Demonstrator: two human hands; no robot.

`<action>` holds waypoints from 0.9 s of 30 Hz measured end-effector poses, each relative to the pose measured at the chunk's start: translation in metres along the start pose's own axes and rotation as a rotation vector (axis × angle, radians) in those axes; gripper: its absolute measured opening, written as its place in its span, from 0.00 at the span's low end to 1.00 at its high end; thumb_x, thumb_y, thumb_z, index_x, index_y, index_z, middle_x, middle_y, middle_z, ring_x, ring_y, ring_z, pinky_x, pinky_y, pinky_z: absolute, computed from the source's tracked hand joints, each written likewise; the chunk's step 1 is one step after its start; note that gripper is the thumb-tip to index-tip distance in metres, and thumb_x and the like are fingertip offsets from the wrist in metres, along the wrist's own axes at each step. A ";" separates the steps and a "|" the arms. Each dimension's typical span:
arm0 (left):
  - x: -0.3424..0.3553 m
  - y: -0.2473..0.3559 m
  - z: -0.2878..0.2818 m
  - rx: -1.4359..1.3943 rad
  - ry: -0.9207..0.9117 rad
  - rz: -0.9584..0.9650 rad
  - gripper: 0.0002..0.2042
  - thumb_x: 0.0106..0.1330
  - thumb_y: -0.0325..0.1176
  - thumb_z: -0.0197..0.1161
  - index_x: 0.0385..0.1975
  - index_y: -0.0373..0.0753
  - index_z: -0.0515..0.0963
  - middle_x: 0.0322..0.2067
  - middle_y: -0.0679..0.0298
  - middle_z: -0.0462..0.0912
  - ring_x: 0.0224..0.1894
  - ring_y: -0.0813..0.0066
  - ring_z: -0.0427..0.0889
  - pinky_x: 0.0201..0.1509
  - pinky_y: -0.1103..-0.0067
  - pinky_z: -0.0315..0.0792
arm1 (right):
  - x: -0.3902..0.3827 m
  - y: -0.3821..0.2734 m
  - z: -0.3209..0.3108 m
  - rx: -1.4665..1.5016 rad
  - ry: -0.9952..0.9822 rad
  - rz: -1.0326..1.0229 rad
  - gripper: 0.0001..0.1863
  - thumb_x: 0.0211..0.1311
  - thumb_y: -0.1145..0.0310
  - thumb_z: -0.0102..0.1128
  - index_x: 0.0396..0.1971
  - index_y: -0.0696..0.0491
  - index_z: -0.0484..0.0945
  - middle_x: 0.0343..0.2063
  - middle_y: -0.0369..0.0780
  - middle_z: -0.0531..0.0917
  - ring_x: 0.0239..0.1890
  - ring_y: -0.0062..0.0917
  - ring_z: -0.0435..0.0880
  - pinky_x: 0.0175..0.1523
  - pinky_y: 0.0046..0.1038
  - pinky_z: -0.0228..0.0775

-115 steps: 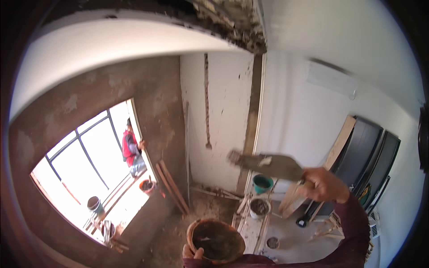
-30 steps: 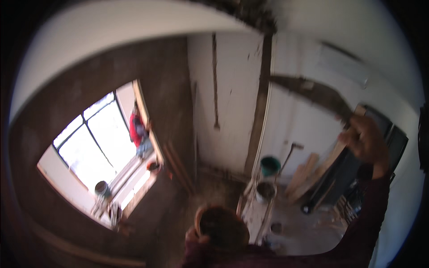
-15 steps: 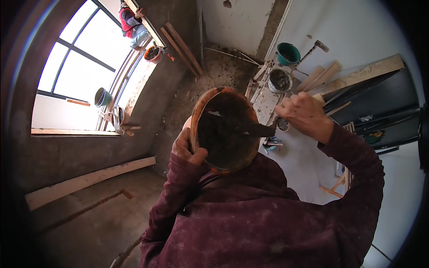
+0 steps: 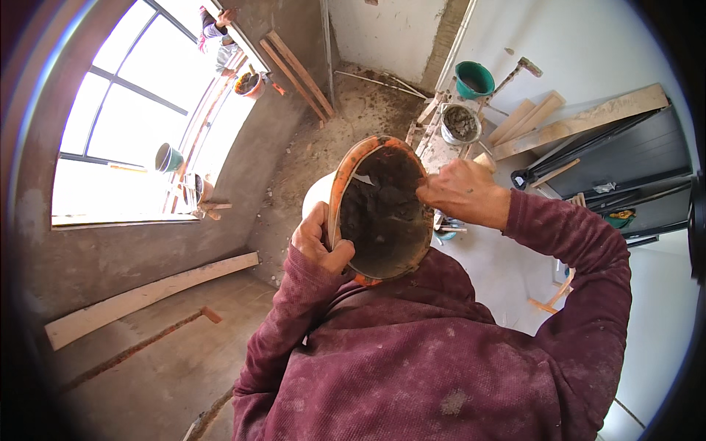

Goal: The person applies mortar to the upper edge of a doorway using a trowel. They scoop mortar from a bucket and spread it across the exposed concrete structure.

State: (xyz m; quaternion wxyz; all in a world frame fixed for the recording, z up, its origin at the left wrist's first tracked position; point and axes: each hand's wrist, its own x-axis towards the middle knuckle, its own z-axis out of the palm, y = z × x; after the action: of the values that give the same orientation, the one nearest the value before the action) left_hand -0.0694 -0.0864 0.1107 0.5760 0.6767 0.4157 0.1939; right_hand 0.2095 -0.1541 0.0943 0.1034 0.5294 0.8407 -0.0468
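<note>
A round orange-rimmed bucket, pale outside, is tilted in front of my chest with its mouth turned toward me. Dark wet mortar lies inside, and a small pale patch shows near its left edge. My left hand is closed on the bucket's left rim, thumb over the edge. At the right rim my right hand is closed round a trowel, whose light wooden handle end sticks out behind the fist. The trowel's blade is hidden by the hand and the bucket.
To the right, a green bucket and a white mortar bucket stand on a splattered plank. Boards lean at the right wall. Another person's hand is by the window at upper left, near an orange bucket.
My right hand has moved left and down to the bucket's rim, and the trowel blade no longer shows. The bucket has shifted slightly right; my left hand keeps its grip.
</note>
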 end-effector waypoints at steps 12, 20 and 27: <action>-0.024 -0.021 -0.005 0.577 0.045 0.558 0.10 0.46 0.19 0.63 0.30 0.32 0.75 0.34 0.57 0.70 0.33 0.66 0.74 0.36 0.75 0.71 | -0.043 0.005 0.047 0.813 0.028 0.069 0.20 0.46 0.66 0.67 0.42 0.52 0.80 0.27 0.49 0.82 0.32 0.48 0.82 0.37 0.41 0.73; -0.012 -0.035 -0.001 0.586 0.243 0.728 0.14 0.45 0.23 0.60 0.35 0.30 0.75 0.34 0.52 0.75 0.36 0.54 0.78 0.38 0.66 0.73 | -0.094 0.019 -0.049 0.762 0.204 0.370 0.16 0.50 0.64 0.67 0.39 0.55 0.79 0.27 0.50 0.81 0.32 0.47 0.82 0.37 0.42 0.73; 0.017 -0.073 0.028 -0.364 0.312 0.256 0.14 0.51 0.25 0.56 0.40 0.36 0.76 0.31 0.65 0.80 0.28 0.76 0.75 0.30 0.78 0.73 | -0.169 0.020 -0.240 0.387 0.592 0.343 0.16 0.56 0.61 0.64 0.38 0.58 0.77 0.26 0.47 0.79 0.25 0.36 0.81 0.32 0.33 0.73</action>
State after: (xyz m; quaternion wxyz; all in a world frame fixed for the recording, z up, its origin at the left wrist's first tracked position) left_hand -0.0635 -0.0914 0.0315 0.5878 0.5712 0.3687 0.4385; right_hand 0.2680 -0.2490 0.3665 -0.2390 0.6625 0.7092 -0.0315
